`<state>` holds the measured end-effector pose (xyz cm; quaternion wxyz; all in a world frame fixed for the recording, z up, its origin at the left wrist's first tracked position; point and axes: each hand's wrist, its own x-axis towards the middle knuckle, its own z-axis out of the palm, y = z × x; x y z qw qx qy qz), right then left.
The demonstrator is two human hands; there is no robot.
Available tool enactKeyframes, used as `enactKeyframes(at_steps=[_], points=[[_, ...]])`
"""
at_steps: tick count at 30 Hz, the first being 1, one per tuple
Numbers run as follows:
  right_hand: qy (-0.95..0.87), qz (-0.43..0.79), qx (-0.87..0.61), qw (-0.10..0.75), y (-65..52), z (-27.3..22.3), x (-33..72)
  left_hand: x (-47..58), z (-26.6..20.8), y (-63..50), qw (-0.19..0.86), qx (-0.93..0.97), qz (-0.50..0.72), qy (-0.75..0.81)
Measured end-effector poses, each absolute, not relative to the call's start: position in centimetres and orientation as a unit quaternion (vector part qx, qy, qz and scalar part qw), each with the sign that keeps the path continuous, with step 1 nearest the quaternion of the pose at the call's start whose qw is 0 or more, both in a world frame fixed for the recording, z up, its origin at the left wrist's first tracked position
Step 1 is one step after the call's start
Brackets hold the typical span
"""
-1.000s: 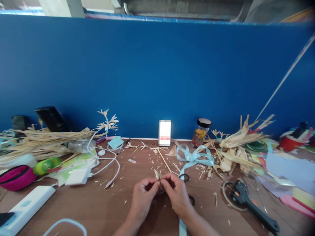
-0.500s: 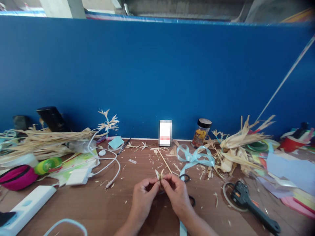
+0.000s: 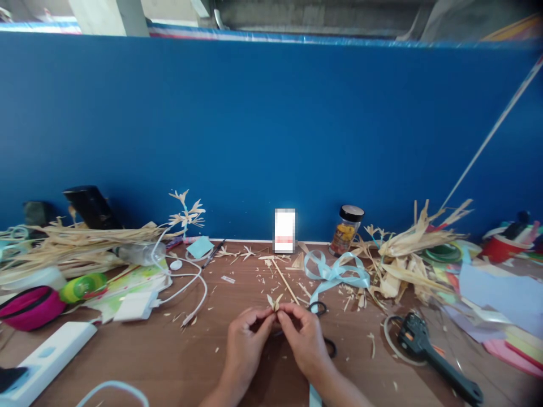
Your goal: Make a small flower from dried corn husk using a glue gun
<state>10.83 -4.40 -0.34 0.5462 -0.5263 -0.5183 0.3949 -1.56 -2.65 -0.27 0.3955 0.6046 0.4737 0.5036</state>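
A small corn husk flower [image 3: 274, 302] with pale pointed petals stands up between my fingertips at the middle of the table. My left hand [image 3: 249, 338] pinches it from the left with thumb and forefinger. From the right, my right hand [image 3: 302, 338] pinches its base, so the lower end is hidden by the fingers. Beside and partly under my right hand lie scissors with black handles [image 3: 329, 346]. A light blue ribbon [image 3: 337, 274] lies loosely looped beyond that hand, and its tail runs under the forearm.
A hot glue gun [image 3: 424, 345] lies at right, near dried corn husks [image 3: 403, 260] and coloured paper [image 3: 500, 294]. A jar [image 3: 347, 229] stands by the blue partition [image 3: 271, 124]. At left are a power strip [image 3: 55, 353], a white charger [image 3: 134, 305] and a husk flower stem [image 3: 185, 215].
Both hands stay at nearly the same place, still pinching the husk flower. The flower's petals have shifted very slightly, and the whole view has moved a little.
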Motion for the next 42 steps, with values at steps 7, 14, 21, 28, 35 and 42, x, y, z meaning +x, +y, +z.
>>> enactKeyframes(at_steps=[7,14,21,28,35,42], points=[[-0.507,0.419,-0.503,0.56,-4.38,-0.42,10.54,-1.53,-0.34,-2.68,0.383,0.618,0.501,0.469],[-0.494,0.432,-0.497,0.568,-4.56,0.04,10.53,-1.56,-0.53,-2.65,0.457,0.573,0.495,0.467],[-0.5,0.446,-0.489,0.559,-4.49,-0.3,10.57,-1.44,-0.98,-2.37,0.562,0.503,0.501,0.425],[-0.495,0.454,-0.475,0.568,-4.4,-0.5,10.49,-1.21,-0.86,-2.36,0.572,0.51,0.493,0.412],[-0.487,0.457,-0.468,0.579,-4.36,-0.6,10.35,-0.94,-1.07,-2.59,0.608,0.476,0.487,0.407],[-0.502,0.429,-0.496,0.565,-4.48,-0.51,10.53,-0.91,-0.75,-2.63,0.602,0.473,0.48,0.428]])
